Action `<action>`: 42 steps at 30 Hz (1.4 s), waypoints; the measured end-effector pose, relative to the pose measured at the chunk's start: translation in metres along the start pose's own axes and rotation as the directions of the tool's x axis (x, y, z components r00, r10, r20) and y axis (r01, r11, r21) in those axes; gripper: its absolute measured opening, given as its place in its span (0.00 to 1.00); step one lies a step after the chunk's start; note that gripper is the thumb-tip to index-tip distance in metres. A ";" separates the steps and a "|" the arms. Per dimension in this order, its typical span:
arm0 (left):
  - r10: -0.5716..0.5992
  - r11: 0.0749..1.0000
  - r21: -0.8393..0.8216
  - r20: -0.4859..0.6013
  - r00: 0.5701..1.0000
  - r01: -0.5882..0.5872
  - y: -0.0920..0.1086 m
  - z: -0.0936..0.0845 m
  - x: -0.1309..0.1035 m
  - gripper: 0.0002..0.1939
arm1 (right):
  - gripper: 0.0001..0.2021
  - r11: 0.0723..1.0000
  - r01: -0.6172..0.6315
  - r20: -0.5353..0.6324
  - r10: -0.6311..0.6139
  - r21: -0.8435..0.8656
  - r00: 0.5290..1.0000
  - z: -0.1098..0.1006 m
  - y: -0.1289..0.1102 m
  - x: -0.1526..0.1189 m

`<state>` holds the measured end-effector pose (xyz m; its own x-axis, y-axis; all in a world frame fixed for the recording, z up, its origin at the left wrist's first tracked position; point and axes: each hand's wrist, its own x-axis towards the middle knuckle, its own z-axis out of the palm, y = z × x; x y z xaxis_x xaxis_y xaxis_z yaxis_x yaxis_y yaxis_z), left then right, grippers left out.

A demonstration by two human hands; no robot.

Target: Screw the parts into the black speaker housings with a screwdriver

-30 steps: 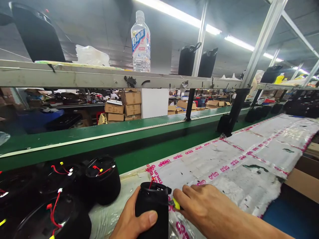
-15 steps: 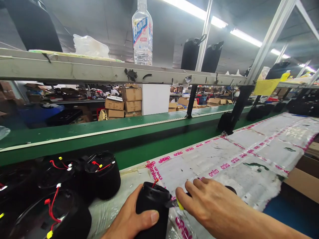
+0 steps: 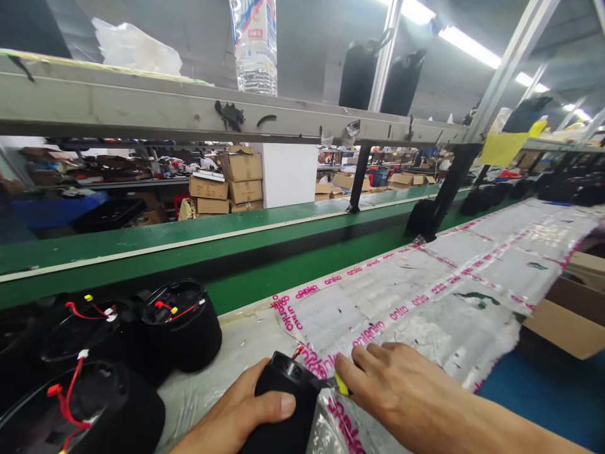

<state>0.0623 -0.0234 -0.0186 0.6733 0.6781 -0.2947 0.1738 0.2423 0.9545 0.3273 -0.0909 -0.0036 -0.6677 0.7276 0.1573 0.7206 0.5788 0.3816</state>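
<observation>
My left hand (image 3: 246, 407) is wrapped round a black cylindrical speaker housing (image 3: 286, 416), its thumb lying across the front. The housing is tilted, and a short red wire (image 3: 297, 352) sticks out by its top rim. My right hand (image 3: 397, 388) grips what looks like a utility knife (image 3: 341, 383); a bit of yellow handle and the thin metal blade show. The blade touches the housing's right upper edge. The rest of the handle is hidden by my fingers.
At the left stand several black housings (image 3: 182, 334) with red wires and connectors. A taped white sheet (image 3: 401, 296) covers the bench. Behind runs a green conveyor (image 3: 265, 271), with a metal shelf (image 3: 155, 104) above it bearing a plastic bottle (image 3: 255, 57). Cardboard boxes (image 3: 571, 321) are low at right.
My view has tipped down and shifted slightly. The housing in my left hand has tilted so its top leans differently, while the knife stays at its upper edge.
</observation>
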 end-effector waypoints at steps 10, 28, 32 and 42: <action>0.034 0.999 0.011 0.023 0.999 -0.034 0.000 0.001 0.004 0.25 | 0.17 1.000 0.016 0.005 -0.016 0.006 1.000 0.007 -0.007 0.004; 0.060 0.994 0.095 -0.019 0.998 -0.058 -0.001 0.003 0.002 0.27 | 0.14 0.994 0.022 0.062 -0.015 -0.110 0.998 0.004 -0.007 0.006; 0.025 0.997 0.072 0.082 0.996 -0.031 0.001 -0.005 0.004 0.27 | 0.09 0.992 0.074 0.038 -0.071 -0.099 0.997 0.005 0.003 0.011; -0.010 0.999 -0.046 0.168 0.986 0.018 0.007 -0.014 0.009 0.30 | 0.07 0.988 0.143 0.045 -0.141 -0.050 0.989 0.011 0.017 0.025</action>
<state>0.0594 -0.0063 -0.0153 0.7826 0.5495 -0.2927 0.1529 0.2861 0.9459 0.3251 -0.0587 -0.0036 -0.7534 0.6548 0.0606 0.6076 0.6579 0.4450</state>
